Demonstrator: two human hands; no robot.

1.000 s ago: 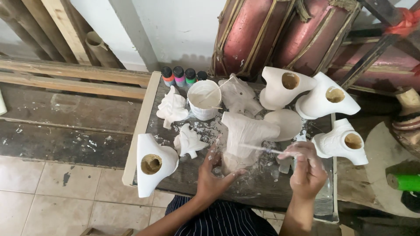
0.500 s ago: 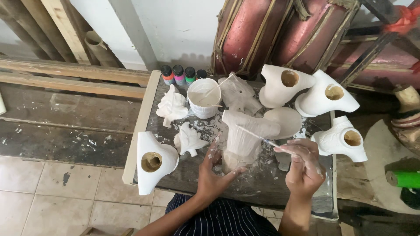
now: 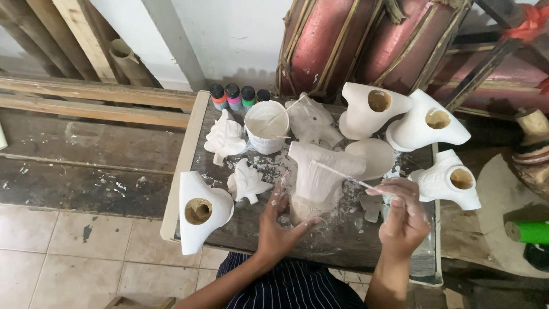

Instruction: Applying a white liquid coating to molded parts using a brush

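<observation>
Head view, looking down on a dark, paint-spattered work table (image 3: 240,234).

Left hand (image 3: 278,224): fingers spread and curved, pressed against the base of a pale plaster figure (image 3: 317,180) standing near the table's front centre; it steadies the piece rather than closing fully around it.

Right hand (image 3: 404,214): fingers pinched on a thin paintbrush (image 3: 343,175), whose tip lies on the figure's upper part.

Around the figure:
- white paint cup (image 3: 266,126) behind it, a stick resting in it;
- four small paint bottles (image 3: 239,96) in a row at the table's back edge (caps orange, pink, green, dark);
- two small leaf-like plaster casts (image 3: 225,138) (image 3: 247,182) to the left;
- hollow white plaster torso (image 3: 198,210) at the front-left corner, opening upward;
- three more such torsos (image 3: 372,110) (image 3: 430,122) (image 3: 449,180) at the right.

Red drums (image 3: 366,40) stand behind the table. A green cylinder (image 3: 527,231) lies at far right.
</observation>
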